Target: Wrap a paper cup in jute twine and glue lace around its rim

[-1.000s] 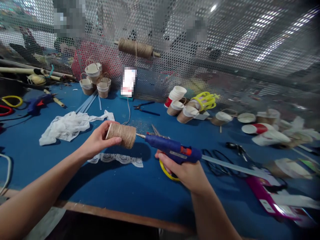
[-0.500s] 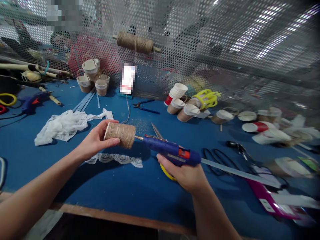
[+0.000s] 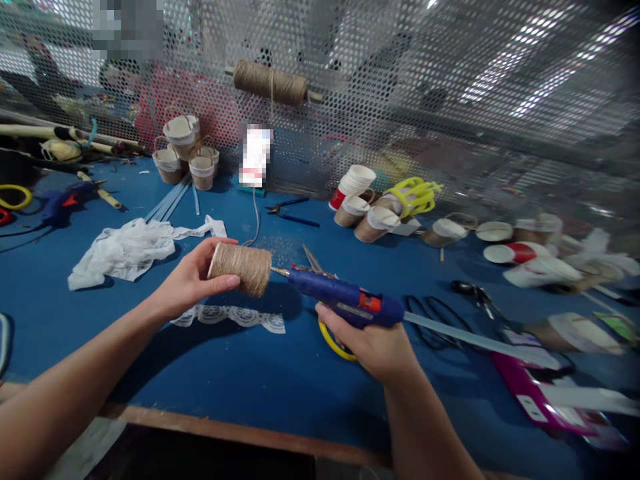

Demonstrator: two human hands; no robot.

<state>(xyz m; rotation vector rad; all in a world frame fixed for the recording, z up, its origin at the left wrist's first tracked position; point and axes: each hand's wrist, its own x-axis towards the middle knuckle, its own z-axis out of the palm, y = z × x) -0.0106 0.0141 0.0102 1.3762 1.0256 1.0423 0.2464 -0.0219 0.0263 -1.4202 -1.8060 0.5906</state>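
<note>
Barely any shift since half a second ago: glue gun [image 3: 345,300] nozzle stays at the right end of the twine-wrapped cup [image 3: 240,268], centre frame above the lace strip [image 3: 235,317], left hand [image 3: 187,283] clamped round the cup, right hand [image 3: 375,343] closed on the gun's grip.

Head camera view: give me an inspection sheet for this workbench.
Surface: blue table, wooden front edge.
Job's things: twine-wrapped cup; glue gun, nozzle at the cup's end.
Clutter: lace strip, white cloth, scissors, pliers, paper cups, second glue gun.
Hands: left hand grips the twine-wrapped cup; right hand grips the glue gun.
Cables: thin white cord near the back.
Surroundings: perforated metal screen with a twine spool mounted on it.
</note>
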